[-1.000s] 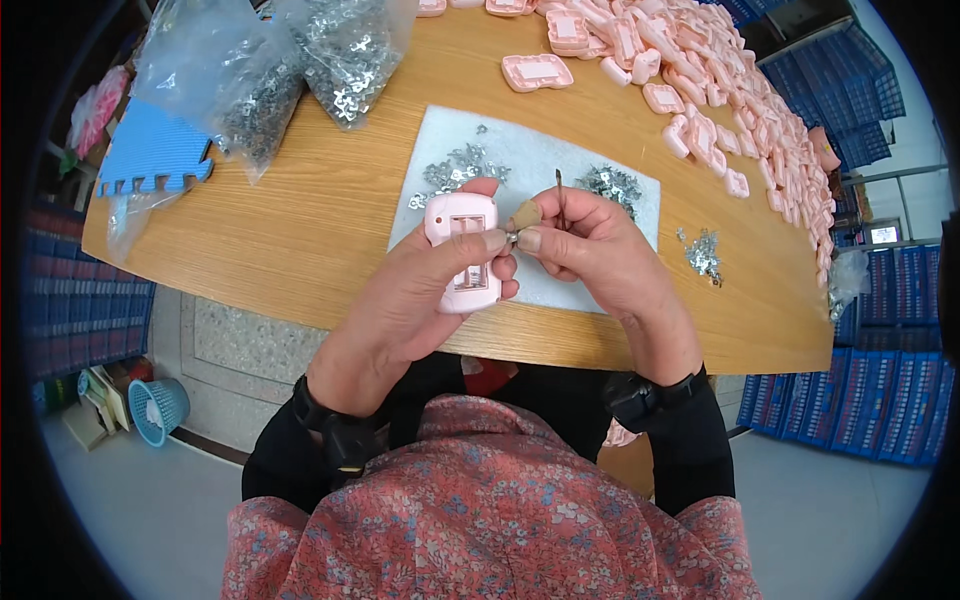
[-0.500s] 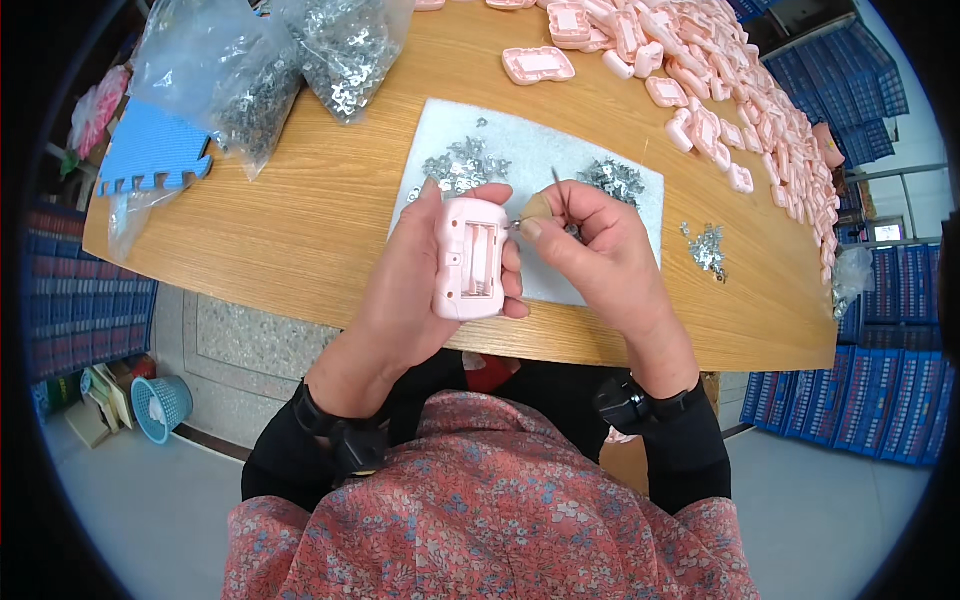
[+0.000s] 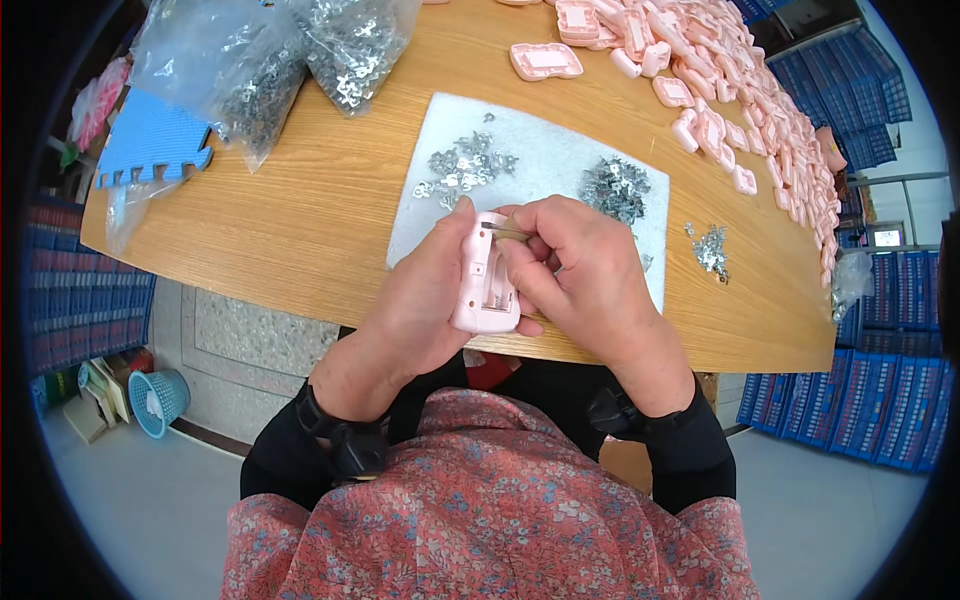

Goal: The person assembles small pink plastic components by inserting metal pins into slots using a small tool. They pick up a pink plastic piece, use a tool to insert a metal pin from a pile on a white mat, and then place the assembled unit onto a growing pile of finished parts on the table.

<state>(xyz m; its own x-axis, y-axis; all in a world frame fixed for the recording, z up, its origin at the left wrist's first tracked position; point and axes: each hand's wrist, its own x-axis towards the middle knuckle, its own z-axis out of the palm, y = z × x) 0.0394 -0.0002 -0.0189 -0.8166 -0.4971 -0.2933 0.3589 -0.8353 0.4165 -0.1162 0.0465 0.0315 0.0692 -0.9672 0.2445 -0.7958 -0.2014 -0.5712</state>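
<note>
My left hand holds a pale pink plastic battery housing upright, its open slotted compartment showing and its thumb along the left edge. My right hand is closed around a slim dark metal tool, whose tip lies over the top end of the compartment. The right fingers cover part of the housing, so whether a small metal clip sits under the tip cannot be made out. Beyond the hands, a white foam mat carries a pile of shiny metal clips and a darker heap of small metal parts.
Many pink housings are heaped along the table's far right. A small pile of clips lies right of the mat. Clear bags of metal parts and a blue foam tile occupy the far left. A blue basket stands on the floor.
My right hand has moved left onto the housing, and the tool has swung from pointing upward to lying across its top. The housing has shifted slightly right and tilted.
</note>
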